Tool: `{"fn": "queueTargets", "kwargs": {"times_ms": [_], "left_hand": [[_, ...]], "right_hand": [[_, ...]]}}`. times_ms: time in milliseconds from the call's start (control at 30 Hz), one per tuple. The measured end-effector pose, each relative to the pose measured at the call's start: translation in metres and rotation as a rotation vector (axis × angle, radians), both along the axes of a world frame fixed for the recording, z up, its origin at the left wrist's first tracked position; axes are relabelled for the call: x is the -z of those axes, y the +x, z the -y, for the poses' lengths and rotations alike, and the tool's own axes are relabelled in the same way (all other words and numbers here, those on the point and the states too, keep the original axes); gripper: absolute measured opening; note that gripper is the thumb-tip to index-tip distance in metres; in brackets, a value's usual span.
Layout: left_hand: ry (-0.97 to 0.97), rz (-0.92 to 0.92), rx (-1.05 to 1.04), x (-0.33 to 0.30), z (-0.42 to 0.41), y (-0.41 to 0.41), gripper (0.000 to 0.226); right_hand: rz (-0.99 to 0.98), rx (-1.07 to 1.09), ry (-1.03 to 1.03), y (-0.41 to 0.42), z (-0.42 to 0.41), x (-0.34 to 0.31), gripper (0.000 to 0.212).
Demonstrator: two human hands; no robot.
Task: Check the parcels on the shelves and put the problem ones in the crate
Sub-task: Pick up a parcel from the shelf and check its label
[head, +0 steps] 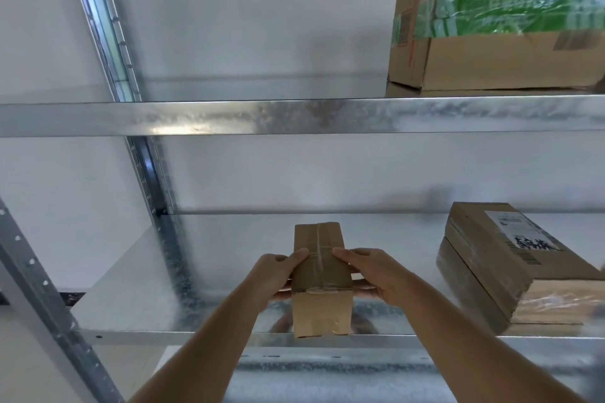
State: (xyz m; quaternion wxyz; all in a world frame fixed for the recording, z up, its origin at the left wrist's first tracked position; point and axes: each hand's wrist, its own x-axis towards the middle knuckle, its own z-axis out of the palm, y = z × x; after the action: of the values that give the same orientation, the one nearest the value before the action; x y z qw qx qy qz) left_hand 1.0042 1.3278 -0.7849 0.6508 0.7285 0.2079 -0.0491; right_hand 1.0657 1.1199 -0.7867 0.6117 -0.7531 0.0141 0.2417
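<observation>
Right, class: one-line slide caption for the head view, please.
Both hands grip a small taped box at the lower shelf edge.

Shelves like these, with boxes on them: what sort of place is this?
Probably a parcel storeroom or small warehouse: bare metal shelves, taped cardboard parcels, one bearing a shipping label, and a person's hands gripping a small box.

I see a plain white wall (229,10) behind galvanised steel shelving. A perforated upright (108,42) slants up on the left; the upper shelf's front beam (262,116) catches a soft glare of light.
</observation>
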Motion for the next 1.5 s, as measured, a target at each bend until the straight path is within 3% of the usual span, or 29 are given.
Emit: {"fn": "queueTargets", "kwargs": {"times_ms": [467, 733, 967, 1333, 1500], "left_hand": [[-0.116, -0.058, -0.107, -0.006, 0.000, -0.003, 0.044], [-0.257, 0.134, -0.161, -0.022, -0.014, -0.001, 0.048], [-0.255, 0.105, -0.109, 0.000, -0.020, -0.009, 0.049], [-0.121, 0.051, 0.023, -0.008, -0.022, -0.001, 0.086], [-0.132, -0.033, 0.124, -0.029, -0.025, -0.003, 0.065]], "right_hand": [[-0.005, 0.103, -0.019, -0.020, -0.014, -0.022, 0.049], [0.104, 0.112, 0.128, -0.018, -0.014, -0.041, 0.049], [0.101, 0.013, 0.095, -0.017, 0.002, -0.022, 0.045], [0.045, 0.004, 0.014, -0.015, 0.013, -0.032, 0.054], [0.021, -0.069, -0.026, -0.010, 0.021, -0.051, 0.061]]}}
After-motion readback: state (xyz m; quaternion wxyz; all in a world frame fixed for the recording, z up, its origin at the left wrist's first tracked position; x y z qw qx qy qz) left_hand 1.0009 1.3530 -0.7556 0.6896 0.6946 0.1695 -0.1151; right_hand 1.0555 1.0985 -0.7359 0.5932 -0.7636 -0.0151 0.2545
